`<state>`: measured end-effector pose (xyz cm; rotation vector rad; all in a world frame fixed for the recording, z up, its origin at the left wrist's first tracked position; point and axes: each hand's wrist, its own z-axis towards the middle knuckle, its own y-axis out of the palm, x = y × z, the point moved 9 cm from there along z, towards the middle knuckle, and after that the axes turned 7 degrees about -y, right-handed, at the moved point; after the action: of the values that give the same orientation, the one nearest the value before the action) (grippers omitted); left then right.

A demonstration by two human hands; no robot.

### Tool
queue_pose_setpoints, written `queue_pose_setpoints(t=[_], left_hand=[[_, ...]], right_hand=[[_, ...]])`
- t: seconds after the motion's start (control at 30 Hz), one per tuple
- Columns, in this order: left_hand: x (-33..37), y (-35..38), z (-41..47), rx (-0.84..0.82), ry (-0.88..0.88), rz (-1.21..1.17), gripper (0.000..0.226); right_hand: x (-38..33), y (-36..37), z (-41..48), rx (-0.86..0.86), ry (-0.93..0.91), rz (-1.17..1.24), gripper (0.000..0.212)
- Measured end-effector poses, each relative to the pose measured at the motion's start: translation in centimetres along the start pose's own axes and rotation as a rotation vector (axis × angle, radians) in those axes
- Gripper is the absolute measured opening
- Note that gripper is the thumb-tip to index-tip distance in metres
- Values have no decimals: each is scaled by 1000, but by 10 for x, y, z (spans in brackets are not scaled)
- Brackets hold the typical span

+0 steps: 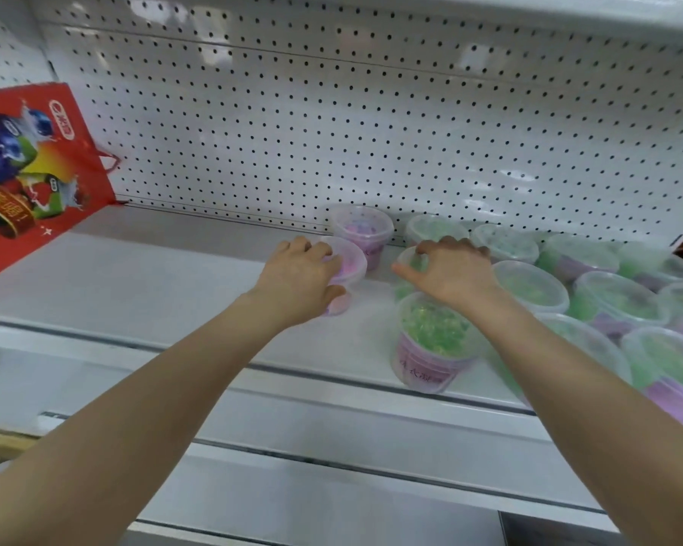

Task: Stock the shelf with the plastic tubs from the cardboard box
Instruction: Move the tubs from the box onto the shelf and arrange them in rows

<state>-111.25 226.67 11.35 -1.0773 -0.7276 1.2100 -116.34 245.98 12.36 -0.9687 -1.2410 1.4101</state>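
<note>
My left hand (300,275) grips a clear plastic tub with pink contents (351,266) from above, standing on the white shelf (154,277). A second pink tub (361,230) stands just behind it by the pegboard. My right hand (452,269) rests with curled fingers on the lid of a green-filled tub (409,262). In front of that hand stands another green tub with a purple label (430,344). Several more green tubs (529,285) fill the shelf to the right. The cardboard box is not in view.
A red printed bag (28,167) stands at the shelf's left end. White pegboard (332,132) backs the shelf. An upper shelf edge (568,9) overhangs at the top. A lower shelf ledge (332,466) runs below my forearms.
</note>
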Motion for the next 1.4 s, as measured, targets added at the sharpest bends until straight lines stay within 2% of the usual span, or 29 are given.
queue_pose_setpoints(t=[0.1,0.2,0.37,0.5,0.6,0.7,0.8,0.93,1.1,1.23,1.4], left_hand=[[-1,3,1,-29,92,-113,42],[-4,8,3,-102,114,-218,46],[-5,7,9,-43,95,-296,52],[-6,3,7,15,106,-366,40],[-8,0,0,-17,129,-437,31],[-11,0,-3,-58,129,-421,33],[-14,-3,-5,-23,129,-308,32],[-8,-26,-16,27,114,-263,32],[32,-68,-36,181,216,-309,28],[82,-92,-59,258,352,-298,33],[154,-102,-80,280,512,-338,43]], right_hand=[[2,3,0,-19,-2,25,64],[3,3,0,-16,-14,45,60],[5,5,0,-13,-36,46,58],[4,6,-3,-7,-47,45,57],[4,8,-7,-25,-34,68,57],[2,5,-14,-25,-25,106,55],[-1,-2,-27,10,-29,76,52],[-4,-30,-58,165,-78,-20,47],[-5,-64,-123,345,-137,-162,49],[7,-74,-178,364,-133,-286,47],[35,-76,-250,366,-89,-371,42]])
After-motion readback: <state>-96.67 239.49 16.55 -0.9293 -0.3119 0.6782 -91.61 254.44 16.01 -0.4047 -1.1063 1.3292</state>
